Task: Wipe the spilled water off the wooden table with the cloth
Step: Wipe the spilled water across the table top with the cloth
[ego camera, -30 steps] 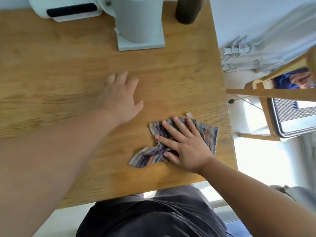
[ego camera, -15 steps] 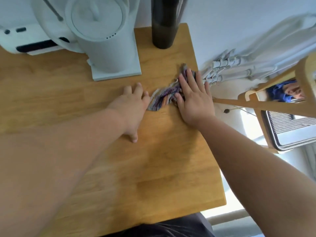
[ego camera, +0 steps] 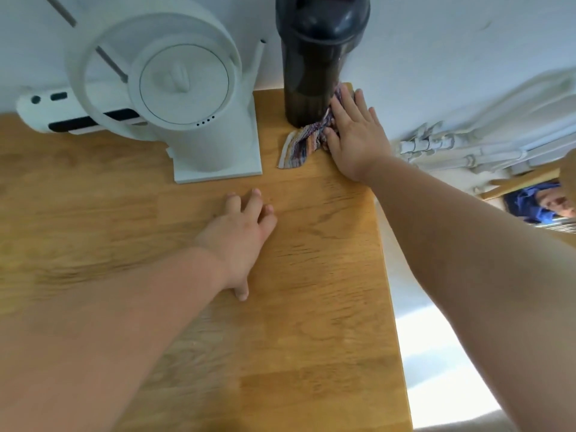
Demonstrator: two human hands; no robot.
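Note:
A striped multicolour cloth (ego camera: 300, 146) lies bunched at the far right corner of the wooden table (ego camera: 311, 307), against the base of a dark bottle (ego camera: 314, 63). My right hand (ego camera: 355, 135) presses flat on the cloth with straight fingers, covering its right part. My left hand (ego camera: 240, 241) rests flat on the bare wood near the table's middle, fingers spread, holding nothing. No water shows clearly on the wood.
A white kettle on a square base (ego camera: 199, 120) stands at the back, left of the bottle, with a white device (ego camera: 71, 113) behind it. The table's right edge drops to the floor, where white pipes (ego camera: 452, 148) and a wooden chair frame (ego camera: 526, 179) stand.
My right hand has pushed the cloth from the near right edge to the far corner beside the bottle. My left hand stayed flat on the wood and now lies behind the cloth.

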